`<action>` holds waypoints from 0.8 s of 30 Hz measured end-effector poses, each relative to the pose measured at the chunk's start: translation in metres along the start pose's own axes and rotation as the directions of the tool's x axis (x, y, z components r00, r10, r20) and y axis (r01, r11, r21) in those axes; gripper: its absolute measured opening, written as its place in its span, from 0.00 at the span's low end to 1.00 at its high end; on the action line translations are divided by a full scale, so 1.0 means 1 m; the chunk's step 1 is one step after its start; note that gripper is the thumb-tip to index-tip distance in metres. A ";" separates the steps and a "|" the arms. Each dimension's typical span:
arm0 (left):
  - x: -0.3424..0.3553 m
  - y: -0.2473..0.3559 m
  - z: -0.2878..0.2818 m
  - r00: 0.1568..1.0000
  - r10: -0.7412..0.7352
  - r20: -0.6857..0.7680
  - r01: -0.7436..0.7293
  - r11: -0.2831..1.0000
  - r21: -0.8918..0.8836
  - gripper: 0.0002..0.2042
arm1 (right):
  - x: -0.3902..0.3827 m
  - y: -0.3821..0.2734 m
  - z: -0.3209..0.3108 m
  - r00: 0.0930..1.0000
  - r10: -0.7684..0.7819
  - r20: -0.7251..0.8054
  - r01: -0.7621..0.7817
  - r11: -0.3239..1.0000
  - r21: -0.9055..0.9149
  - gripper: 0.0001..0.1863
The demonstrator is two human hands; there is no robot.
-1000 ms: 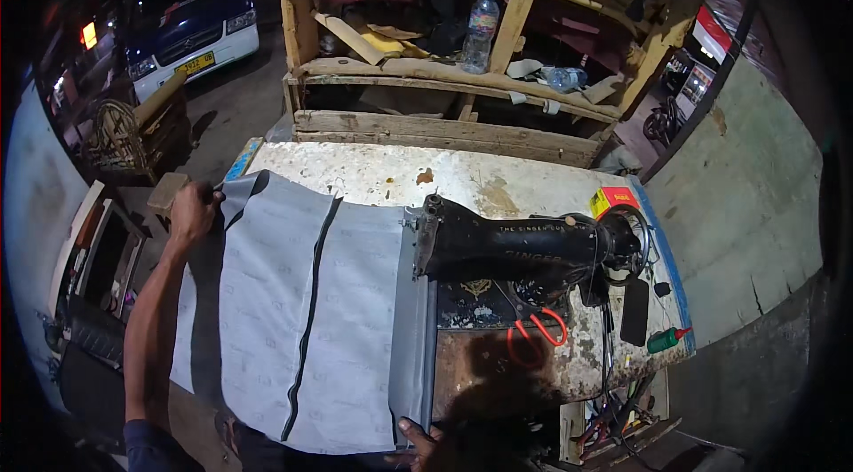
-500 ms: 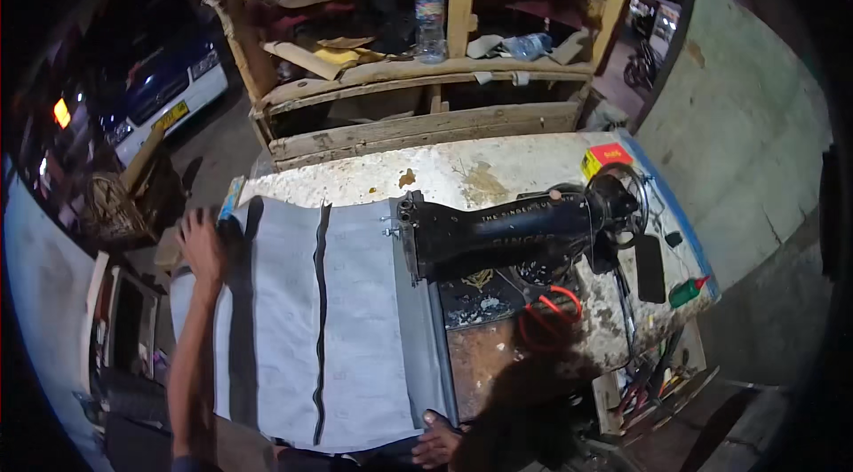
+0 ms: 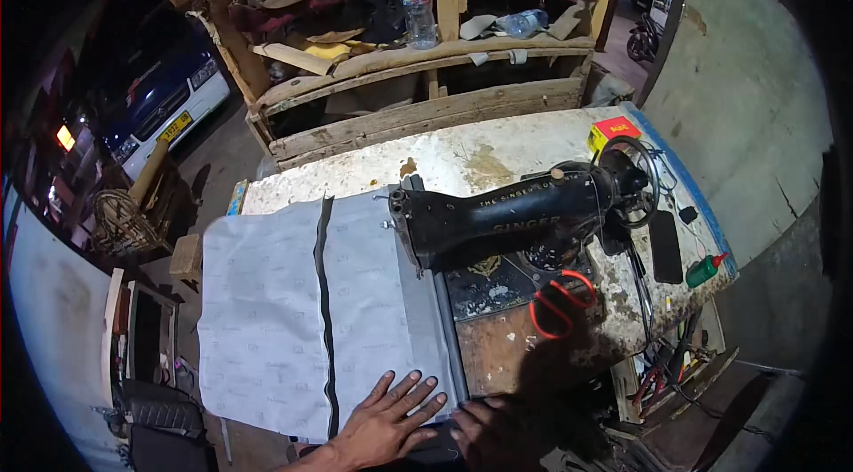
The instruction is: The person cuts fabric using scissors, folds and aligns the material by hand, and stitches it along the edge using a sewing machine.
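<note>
A large pale grey sheet of fabric-like material (image 3: 262, 321) lies on the table's left part, with a dark wavy strip (image 3: 322, 294) running down its middle. Its right side has a darker folded edge (image 3: 447, 339) by the head of a black sewing machine (image 3: 498, 219). My left hand (image 3: 386, 423) rests flat on the sheet's near right corner, fingers spread. Just right of it, my right hand (image 3: 484, 428) is in shadow by the folded edge; its fingers look stretched out, with nothing visible in them. Red-handled scissors (image 3: 562, 303) lie beside the machine's base.
On the worn white table (image 3: 355, 179) are a red-and-yellow box (image 3: 613, 133), a black phone (image 3: 665, 247) and a green bottle (image 3: 706, 270). A tool-filled drawer (image 3: 666, 374) sticks out at the near right. Behind stands a wooden frame (image 3: 382, 130) holding a water bottle (image 3: 419, 10).
My left hand has moved from the sheet's far left edge to its near right corner. The sheet's left side now lies flatter, without the dark fold. My right hand has shifted slightly right.
</note>
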State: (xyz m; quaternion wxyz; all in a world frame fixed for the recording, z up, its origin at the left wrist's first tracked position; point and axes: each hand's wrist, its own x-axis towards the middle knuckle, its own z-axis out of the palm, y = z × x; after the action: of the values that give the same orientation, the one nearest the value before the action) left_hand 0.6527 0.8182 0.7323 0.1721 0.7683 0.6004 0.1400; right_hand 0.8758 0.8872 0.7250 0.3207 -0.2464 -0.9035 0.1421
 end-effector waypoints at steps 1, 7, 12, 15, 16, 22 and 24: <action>-0.002 -0.006 -0.002 0.999 0.033 0.001 -0.033 0.999 0.007 0.26 | 0.002 0.004 0.002 1.000 -0.015 0.010 0.015 1.000 -0.013 0.14; -0.003 -0.020 -0.005 0.997 0.074 0.023 -0.075 0.997 0.008 0.26 | 0.018 0.020 -0.004 0.965 -0.079 0.252 0.101 0.992 -0.076 0.21; 0.006 -0.023 -0.010 0.994 0.104 0.030 -0.105 0.994 0.042 0.23 | 0.014 0.017 -0.001 0.961 -0.030 0.274 0.062 0.992 -0.110 0.21; 0.003 -0.034 -0.006 0.992 0.124 -0.003 -0.124 0.992 0.022 0.25 | 0.016 0.016 0.005 0.965 -0.027 0.261 0.061 0.990 -0.124 0.23; 0.005 -0.037 -0.007 0.992 0.127 -0.004 -0.127 0.992 0.024 0.25 | 0.017 0.015 0.005 0.974 -0.020 0.225 0.055 0.987 -0.150 0.23; 0.018 -0.049 -0.011 0.982 0.184 -0.049 -0.185 0.983 -0.019 0.22 | 0.016 0.015 0.012 0.988 0.034 0.154 -0.006 0.985 -0.174 0.24; 0.022 -0.052 -0.013 0.981 0.183 -0.057 -0.184 0.983 -0.002 0.21 | 0.021 0.018 0.015 0.992 0.020 0.129 0.001 0.987 -0.161 0.24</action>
State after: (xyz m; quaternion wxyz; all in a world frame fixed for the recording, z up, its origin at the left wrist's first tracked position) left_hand 0.6064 0.8520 0.7218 0.1442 0.8154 0.5312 0.1794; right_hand 0.8584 0.9124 0.7166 0.2397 -0.2658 -0.9298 0.0861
